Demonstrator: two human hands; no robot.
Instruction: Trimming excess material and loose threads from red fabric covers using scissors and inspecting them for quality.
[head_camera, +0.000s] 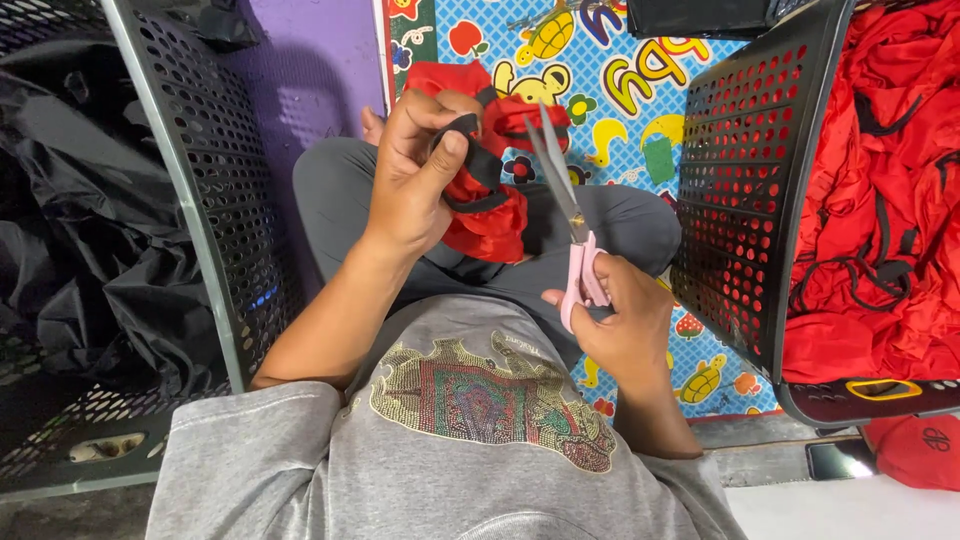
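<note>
Red fabric piece (490, 225) with black strap (478, 165), bunched above the lap, near the middle of the patterned play mat (640, 90) on the floor. Left hand (415, 170) closed around the bundle, thumb pressing the strap down onto the cloth. Right hand (625, 320) gripping pink-handled scissors (570, 215), fingers through the loops; blades parted narrowly, tips pointing up toward the strap and lying just beside the left thumb. Chief hazard, as judged: blade tips close to the left fingertips, so a closing cut taken a little too deep likely to nick skin or bite into the red cloth instead of a loose thread. Second hazard: slack fabric hanging below the grip, prone to folding into the blade path unseen. Exact point of blade contact hidden behind the cloth. Room for movement narrow: black perforated basket (215, 190) holding dark fabric standing hard against the left forearm, second black perforated basket (745, 200) filled with red garments close beside the right wrist, bent knees in grey trousers (620, 215) beneath. Open space only upward and forward over the mat.
</note>
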